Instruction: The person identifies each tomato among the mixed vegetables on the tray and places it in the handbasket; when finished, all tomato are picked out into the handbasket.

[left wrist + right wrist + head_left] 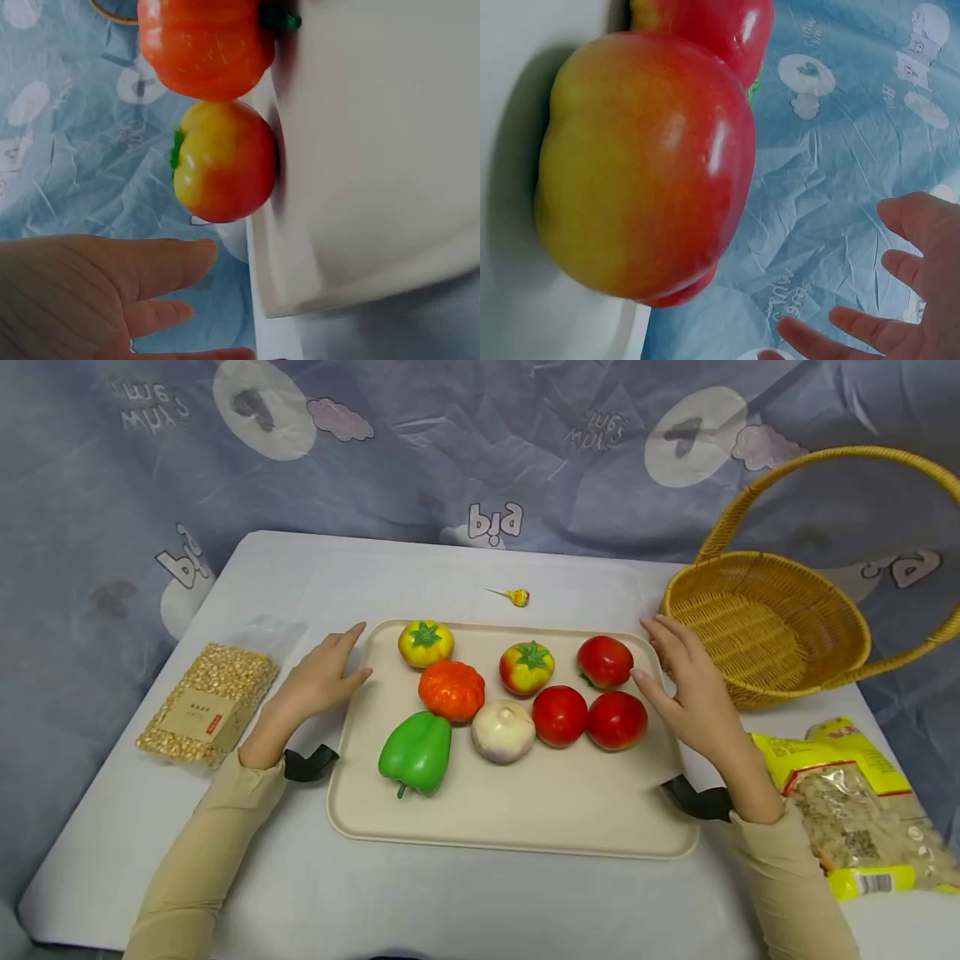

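A beige tray (585, 810) carries several model vegetables and fruits: a green bell pepper (417, 753), an orange pumpkin (452, 691), a garlic bulb (503, 732), two yellow-red tomatoes (426, 644) with green tops, and three red fruits (617, 721). My left hand (321, 677) is beside the tray's left rim, fingers extended, holding nothing; in the left wrist view its thumb is near a yellow-red tomato (226, 161). At the right rim, my right hand (693, 697) has spread fingers near the red fruits and grips nothing. A large red-yellow fruit (645, 165) fills much of the right wrist view.
A bag of corn kernels (210, 702) lies left of the tray. Behind it is a lollipop (516, 597). The wicker basket (765, 618) with a tall handle stands at the back right, and a yellow-and-clear food packet (855, 810) lies in front of it.
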The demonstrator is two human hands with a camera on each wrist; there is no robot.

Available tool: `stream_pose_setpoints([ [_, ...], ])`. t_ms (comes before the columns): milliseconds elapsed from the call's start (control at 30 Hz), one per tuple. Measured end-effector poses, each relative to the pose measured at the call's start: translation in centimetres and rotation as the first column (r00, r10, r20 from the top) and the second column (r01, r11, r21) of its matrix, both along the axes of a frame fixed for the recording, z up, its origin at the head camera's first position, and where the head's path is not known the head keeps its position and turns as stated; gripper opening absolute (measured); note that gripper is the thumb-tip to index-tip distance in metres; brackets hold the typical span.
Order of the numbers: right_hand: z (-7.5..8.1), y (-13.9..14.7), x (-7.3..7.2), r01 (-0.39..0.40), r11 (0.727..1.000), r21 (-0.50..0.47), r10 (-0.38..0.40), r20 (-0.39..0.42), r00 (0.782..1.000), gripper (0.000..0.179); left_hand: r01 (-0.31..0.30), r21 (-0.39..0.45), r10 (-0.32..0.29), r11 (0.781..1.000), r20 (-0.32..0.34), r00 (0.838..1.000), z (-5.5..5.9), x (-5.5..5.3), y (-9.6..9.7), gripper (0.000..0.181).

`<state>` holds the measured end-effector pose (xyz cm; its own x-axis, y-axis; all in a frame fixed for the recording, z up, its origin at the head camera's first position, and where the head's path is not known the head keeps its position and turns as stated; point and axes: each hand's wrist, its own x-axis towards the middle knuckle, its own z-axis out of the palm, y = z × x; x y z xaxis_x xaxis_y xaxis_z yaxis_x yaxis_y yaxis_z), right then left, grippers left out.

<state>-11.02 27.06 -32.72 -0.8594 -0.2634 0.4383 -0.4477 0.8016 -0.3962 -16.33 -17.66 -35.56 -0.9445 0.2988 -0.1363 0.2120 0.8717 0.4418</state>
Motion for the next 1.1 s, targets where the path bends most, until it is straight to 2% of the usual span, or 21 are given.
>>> stream_pose_setpoints([
  [167,0.1,0.7,0.0,-0.023,0.999,-0.045,0.024,0.014,1.000,0.060,0.006,0.045,-0.005,0.999,-0.010,1.000,-0.7,-0.3,-0.3,0.065],
  [433,0.0,1.7,0.2,0.004,0.992,-0.126,0.006,0.082,0.997,0.049,0.007,0.156,-0.013,0.988,0.040,0.999,-2.2,-0.9,-0.6,0.063],
  [633,-0.1,2.2,0.2,0.005,0.997,-0.077,0.011,0.207,0.978,0.047,0.004,0.227,-0.012,0.974,0.030,0.999,-2.9,-1.0,-0.7,0.060],
  [833,-0.2,2.5,0.3,-0.053,0.997,-0.048,0.063,0.228,0.972,0.041,0.039,0.272,-0.038,0.961,-0.007,0.999,-3.5,-1.4,-0.8,0.061],
  [933,-0.4,2.8,0.5,-0.107,0.993,-0.050,0.117,0.295,0.948,0.040,0.049,0.294,-0.047,0.954,-0.013,0.999,-3.8,-1.6,-0.9,0.061],
  [1100,-1.1,2.9,0.6,-0.198,0.977,-0.078,0.212,0.435,0.875,0.049,0.041,0.308,-0.037,0.950,-0.019,0.999,-4.1,-1.9,-0.9,0.060],
])
